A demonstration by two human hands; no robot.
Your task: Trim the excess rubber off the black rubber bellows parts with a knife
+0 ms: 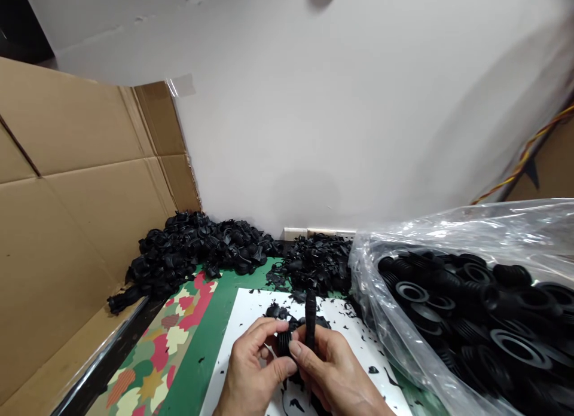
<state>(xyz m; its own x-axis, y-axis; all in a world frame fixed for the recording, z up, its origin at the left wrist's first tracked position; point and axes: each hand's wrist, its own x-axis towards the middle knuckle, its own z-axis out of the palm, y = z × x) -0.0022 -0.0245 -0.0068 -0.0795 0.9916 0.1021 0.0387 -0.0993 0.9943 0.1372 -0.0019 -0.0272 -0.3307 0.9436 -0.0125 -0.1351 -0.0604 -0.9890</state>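
Observation:
My left hand [255, 368] pinches a small black ribbed rubber bellows [284, 343] between thumb and fingers, over a white sheet [237, 326]. Close against it, my right hand [332, 368] is closed round a slim black-handled tool [310, 314] that stands upright. The working end of this tool is hidden by my fingers, so I cannot tell its kind. My right thumb touches or nearly touches the bellows. Black rubber scraps [277, 311] lie on the sheet just beyond and around both hands.
A heap of black bellows [170, 254] sits back left by a cardboard wall [89, 207]. Black trimmings [318, 260] are piled at the back against the white wall. At right, a clear plastic bag [372, 284] holds many ringed black rubber parts [520, 349]. A green mat [192, 356] lies underneath.

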